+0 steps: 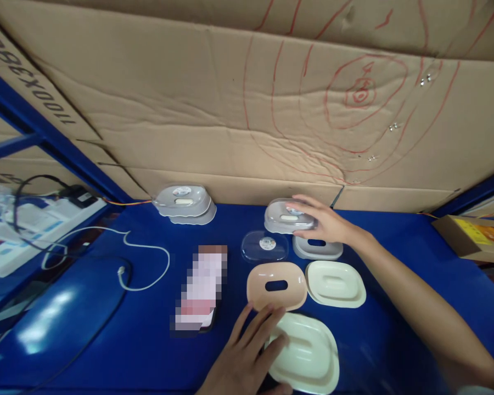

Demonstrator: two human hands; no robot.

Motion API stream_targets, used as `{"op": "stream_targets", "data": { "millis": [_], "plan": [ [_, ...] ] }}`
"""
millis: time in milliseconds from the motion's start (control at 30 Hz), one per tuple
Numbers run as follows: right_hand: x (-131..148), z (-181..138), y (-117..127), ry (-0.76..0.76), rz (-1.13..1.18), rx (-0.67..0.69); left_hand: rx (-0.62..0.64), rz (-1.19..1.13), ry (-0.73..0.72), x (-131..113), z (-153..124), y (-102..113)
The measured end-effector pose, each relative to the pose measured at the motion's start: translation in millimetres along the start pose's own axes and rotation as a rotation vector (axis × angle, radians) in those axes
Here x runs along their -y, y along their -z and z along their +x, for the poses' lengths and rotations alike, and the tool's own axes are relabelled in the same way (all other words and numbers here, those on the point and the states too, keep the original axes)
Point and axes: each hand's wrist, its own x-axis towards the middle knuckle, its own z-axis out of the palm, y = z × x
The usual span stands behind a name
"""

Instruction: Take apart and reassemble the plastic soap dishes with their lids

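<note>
At the back of the blue table, my right hand (pixel 325 219) grips the right side of a grey soap box (pixel 274 219) with a clear lid, fingers over the top and thumb lower down. My left hand (pixel 255 345) is open, fingers stretched out over the near edge of a peach tray with a slot (pixel 257 280) and the left rim of a pale green dish (pixel 313 351). Whether its fingertips press on them I cannot tell. Between the hands lie a clear lid (pixel 253 249) with a round sticker, a grey slotted tray (pixel 321 252) and a cream dish (pixel 337 282).
More lidded grey soap boxes (pixel 185 203) are stacked at the back left. A blurred-out phone (pixel 201 291) lies left of the trays. White cable (pixel 148 288) and power strips (pixel 66 225) are at far left. Cardboard (pixel 168 109) walls the back; a carton (pixel 469 241) stands right.
</note>
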Motion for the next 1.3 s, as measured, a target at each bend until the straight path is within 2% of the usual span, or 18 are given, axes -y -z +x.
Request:
{"op": "stream_targets", "data": {
  "millis": [67, 200, 233, 300, 400, 567, 767, 900, 1033, 1167, 1300],
  "plan": [
    [-3.4, -31.1, 21.0, -0.041, -0.033, -0.053, 0.006, -0.011, 0.01, -0.7, -1.0, -0.1],
    [-29.7, -119.1, 55.7, -0.23, -0.175, -0.205, 0.015, -0.063, 0.039, -1.6, -2.2, 0.3],
    [-38.3, -140.8, 59.2, -0.295, -0.211, -0.261, 0.013, -0.072, 0.042, -1.5, -2.3, 0.2],
    [-53.4, -176.2, 59.3, -0.387, -0.249, -0.287, 0.018, -0.077, 0.044, -1.2, -2.5, -0.6],
    [-67.0, -202.0, 49.1, -0.441, -0.281, -0.259, 0.043, -0.072, 0.048, 0.0, -2.8, -2.8],
    [-78.0, -195.6, 39.3, -0.458, -0.286, -0.189, 0.059, -0.052, 0.037, 3.3, -0.1, -2.0],
    [-92.5, -179.8, 36.2, -0.448, -0.313, -0.1, 0.142, -0.083, 0.093, 7.4, 15.5, 7.7],
    [-97.0, -176.9, 29.1, -0.451, -0.402, -0.125, 0.216, -0.12, 0.118, 11.4, 27.8, 15.5],
    [-97.5, -179.8, 25.3, -0.385, -0.414, -0.17, 0.269, -0.135, 0.116, 18.8, 38.4, 22.2],
    [-95.4, -182.7, 24.3, -0.372, -0.445, -0.192, 0.257, -0.128, 0.117, 23.2, 44.5, 23.6],
    [-95.9, -181.8, 23.7, -0.394, -0.499, -0.166, 0.191, -0.085, 0.142, 17.7, 38.8, 18.4]
  ]
}}
